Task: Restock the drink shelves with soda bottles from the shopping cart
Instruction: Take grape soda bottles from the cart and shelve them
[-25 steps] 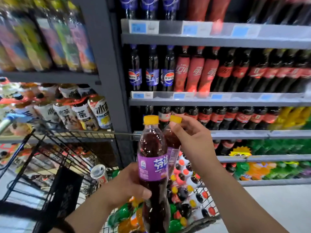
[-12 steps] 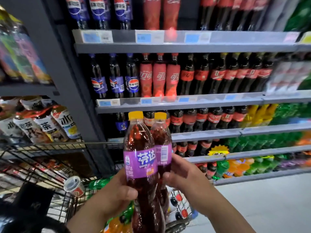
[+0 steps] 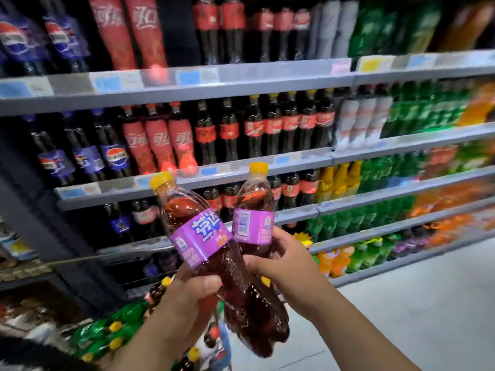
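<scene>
I hold two grape soda bottles with purple labels and yellow caps in front of the drink shelves (image 3: 241, 170). My left hand (image 3: 184, 303) grips the left grape soda bottle (image 3: 198, 231) around its lower body; it tilts left. My right hand (image 3: 281, 261) grips the right grape soda bottle (image 3: 253, 210) below its label. The two bottles touch at their lower halves. The shopping cart (image 3: 112, 336) at the lower left holds green and other soda bottles, partly hidden by my arms.
The shelves carry rows of cola bottles (image 3: 230, 129), blue-labelled cola (image 3: 115, 156), yellow bottles (image 3: 340, 180), green bottles (image 3: 417, 108) and orange bottles (image 3: 450, 226). A dark shelf upright (image 3: 32, 210) stands at the left. Pale floor (image 3: 401, 317) lies at the lower right.
The view has swung right along the shelves. My right hand slid from the cap down to the bottle's body, and the two bottles have spread apart at the tops.
</scene>
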